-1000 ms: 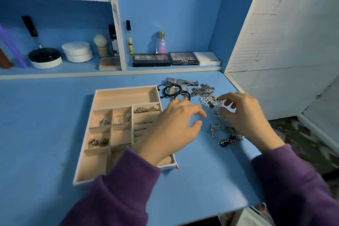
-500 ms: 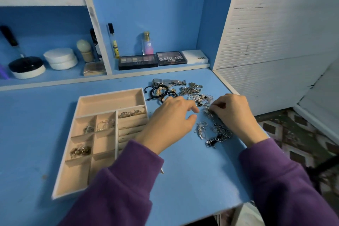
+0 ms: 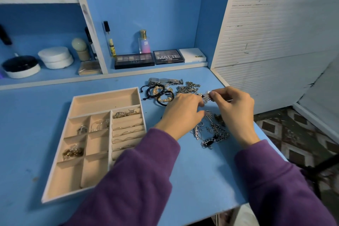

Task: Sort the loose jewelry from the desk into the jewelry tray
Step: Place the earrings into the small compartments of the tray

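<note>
A beige jewelry tray (image 3: 108, 91) with several compartments lies on the blue desk (image 3: 27, 115); rings and small pieces sit in some slots. To its right is a heap of loose jewelry: black and gold bracelets (image 3: 159, 93), a silver watch (image 3: 165, 81), silver chains (image 3: 212, 134). My right hand (image 3: 234, 110) pinches a spiky silver piece (image 3: 207, 96) just above the heap. My left hand (image 3: 181, 113) has curled fingers whose tips meet the same piece from the left.
A shelf behind the desk holds eyeshadow palettes (image 3: 134, 60), a perfume bottle (image 3: 144, 42), a white box (image 3: 192, 55) and round white jars (image 3: 55, 57). A white slatted panel (image 3: 275, 33) stands at right. The desk's right edge drops to a tiled floor (image 3: 293, 134).
My right hand has lifted the spiky silver piece up off the heap. My left hand has closed in on it. The view has shifted, so the tray sits further left.
</note>
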